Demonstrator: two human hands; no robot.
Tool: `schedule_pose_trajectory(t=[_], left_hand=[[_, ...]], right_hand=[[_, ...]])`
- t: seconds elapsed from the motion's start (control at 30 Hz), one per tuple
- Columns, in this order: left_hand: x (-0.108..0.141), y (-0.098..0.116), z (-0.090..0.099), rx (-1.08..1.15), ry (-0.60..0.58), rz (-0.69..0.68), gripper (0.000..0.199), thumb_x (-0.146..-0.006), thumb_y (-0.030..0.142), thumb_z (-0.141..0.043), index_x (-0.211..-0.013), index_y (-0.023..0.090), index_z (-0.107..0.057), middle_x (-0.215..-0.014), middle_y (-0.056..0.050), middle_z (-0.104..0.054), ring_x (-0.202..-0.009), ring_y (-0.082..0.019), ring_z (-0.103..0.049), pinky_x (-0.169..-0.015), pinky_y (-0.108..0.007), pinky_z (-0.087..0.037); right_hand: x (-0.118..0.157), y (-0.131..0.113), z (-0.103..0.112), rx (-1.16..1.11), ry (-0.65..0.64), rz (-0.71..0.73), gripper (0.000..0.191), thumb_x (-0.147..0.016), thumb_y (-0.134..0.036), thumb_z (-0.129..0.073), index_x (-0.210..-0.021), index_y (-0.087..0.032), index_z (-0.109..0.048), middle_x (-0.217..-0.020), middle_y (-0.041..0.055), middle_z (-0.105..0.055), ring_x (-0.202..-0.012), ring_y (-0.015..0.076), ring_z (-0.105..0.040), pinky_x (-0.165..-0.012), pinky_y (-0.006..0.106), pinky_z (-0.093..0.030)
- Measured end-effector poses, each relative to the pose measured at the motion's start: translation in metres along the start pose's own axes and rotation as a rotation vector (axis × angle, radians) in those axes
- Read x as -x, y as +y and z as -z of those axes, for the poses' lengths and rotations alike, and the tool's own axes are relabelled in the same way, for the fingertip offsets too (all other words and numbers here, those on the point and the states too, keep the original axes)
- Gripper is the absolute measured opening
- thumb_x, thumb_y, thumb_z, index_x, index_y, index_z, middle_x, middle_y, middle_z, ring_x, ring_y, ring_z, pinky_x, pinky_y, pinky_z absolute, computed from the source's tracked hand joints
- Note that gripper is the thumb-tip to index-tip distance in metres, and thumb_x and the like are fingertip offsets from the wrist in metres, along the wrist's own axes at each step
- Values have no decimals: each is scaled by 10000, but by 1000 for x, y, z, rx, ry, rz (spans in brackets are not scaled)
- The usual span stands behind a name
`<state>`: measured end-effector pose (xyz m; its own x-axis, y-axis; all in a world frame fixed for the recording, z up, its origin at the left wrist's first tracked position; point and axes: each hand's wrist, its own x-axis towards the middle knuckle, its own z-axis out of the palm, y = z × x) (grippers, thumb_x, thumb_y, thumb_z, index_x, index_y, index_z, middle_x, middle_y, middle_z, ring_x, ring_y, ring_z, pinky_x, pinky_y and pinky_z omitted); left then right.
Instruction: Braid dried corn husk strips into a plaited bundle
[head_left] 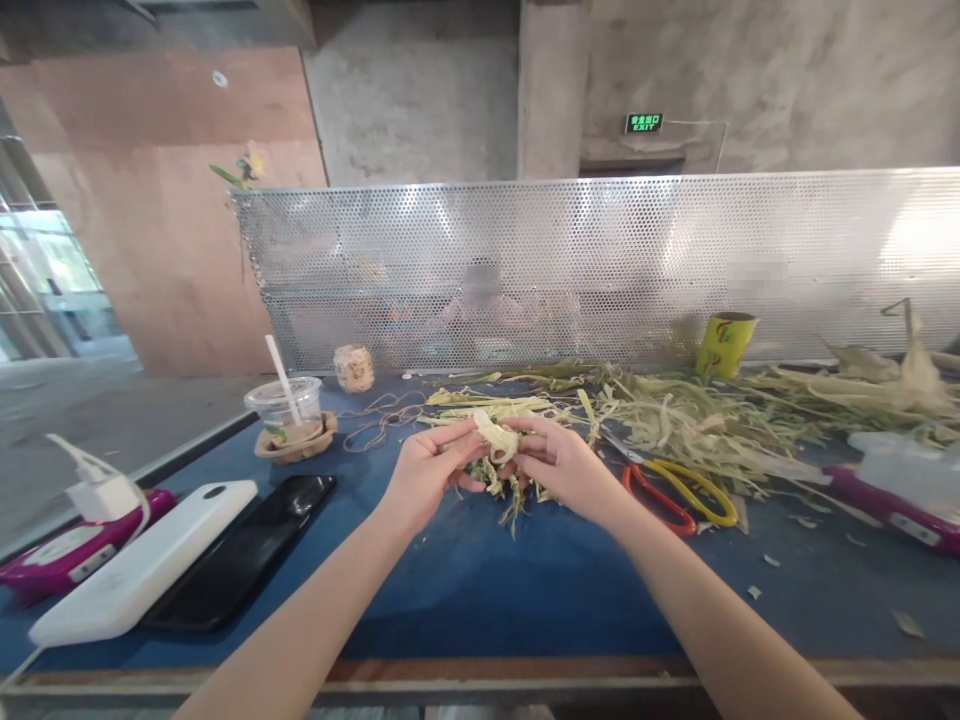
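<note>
Over the middle of the blue table, my left hand (435, 465) and my right hand (559, 460) face each other with fingers bent. Between them they pinch a pale strip of dried husk (496, 438), curled into a loop. Below the strip hangs a bundle of knotted or braided greenish husk (511, 490), partly hidden by the fingers. Behind my hands lie long pale husk strips (480, 400). Scissors (671, 490) with one red and one yellow handle rest right of my right hand, blades partly among the leaves.
Dried husks (682, 415) heap at the right, with a yellow tube (724, 345) behind. Left stand a plastic cup (289, 405) with a straw, a twine spool (353, 368), a black phone (244, 550), a white power bank (146, 560) and a purple power strip (82, 560). A perforated metal screen (450, 240) closes the back.
</note>
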<state>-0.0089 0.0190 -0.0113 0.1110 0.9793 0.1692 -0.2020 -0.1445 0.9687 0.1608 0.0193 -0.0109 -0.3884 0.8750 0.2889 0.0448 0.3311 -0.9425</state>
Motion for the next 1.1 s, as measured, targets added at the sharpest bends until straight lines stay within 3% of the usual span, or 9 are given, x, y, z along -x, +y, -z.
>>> schedule_pose_trajectory(t=[0.13,0.27,0.37,0.53,0.67,0.83,0.93,1.0,1.1], left_hand=[[1,1,-1,-162,-59,-80,376,-701,265,-655,-1047,119,-626,-1029,-120,-662,-799,-236,-660,-327,-167,-444],[1,2,0,-218,-114,-84,445,-736,283,-614,-1152,134,-560,-1042,-128,-653,-780,-239,-663,-317,-161,-400],[1,1,-1,-201,-140,-69,565,-748,272,-600,-1271,140,-434,-997,-128,-664,-801,-243,-656,-323,-166,-407],[6,4,-4,-114,-141,26,664,-733,226,-607,-1326,118,-329,-824,-81,-666,-783,-227,-643,-359,-195,-460],[8,6,-6,-46,-133,75,671,-734,211,-593,-1332,113,-306,-775,-61,-646,-698,-192,-635,-339,-190,-446],[9,7,-8,-46,-174,78,774,-682,198,-641,-1352,135,-259,-753,-29,-604,-670,-168,-601,-344,-200,-454],[10,4,-11,-171,-118,37,881,-625,213,-713,-1362,139,-235,-596,45,-529,-465,-82,-479,-304,-153,-352],[10,2,-11,-227,-91,-5,925,-602,224,-737,-1367,152,-222,-573,60,-524,-399,-44,-391,-307,-147,-307],[8,-1,-8,-224,-59,-75,892,-633,263,-716,-1368,170,-220,-654,23,-588,-419,-50,-422,-341,-163,-319]], right_hand=[[-2,5,0,-177,-36,-31,258,-649,-132,-470,-900,-173,-509,-647,-31,-521,-487,69,-402,-493,226,-323],[-2,5,-1,-357,-8,-62,125,-749,-295,-470,-815,-190,-456,-569,-58,-422,-469,67,-335,-466,212,-263],[-3,6,-1,-251,21,-38,177,-789,-361,-471,-768,-211,-380,-533,-78,-406,-439,67,-366,-460,207,-275],[0,7,-2,13,67,37,138,-820,-295,-453,-763,-223,-350,-565,-61,-502,-504,103,-518,-521,238,-387],[4,5,-6,142,63,69,148,-828,-270,-436,-739,-229,-325,-506,-70,-526,-408,93,-474,-434,213,-346],[3,6,-9,210,121,84,170,-799,-262,-481,-726,-229,-331,-481,-82,-517,-402,93,-490,-423,203,-337],[1,10,-11,224,124,93,177,-785,-258,-501,-721,-226,-339,-472,-86,-504,-447,105,-525,-472,214,-367],[1,11,-11,144,89,72,172,-799,-291,-484,-735,-226,-337,-493,-80,-509,-452,104,-522,-476,217,-371],[2,9,-8,20,-29,60,169,-799,-296,-490,-821,-224,-339,-589,-53,-571,-475,91,-500,-478,210,-363]])
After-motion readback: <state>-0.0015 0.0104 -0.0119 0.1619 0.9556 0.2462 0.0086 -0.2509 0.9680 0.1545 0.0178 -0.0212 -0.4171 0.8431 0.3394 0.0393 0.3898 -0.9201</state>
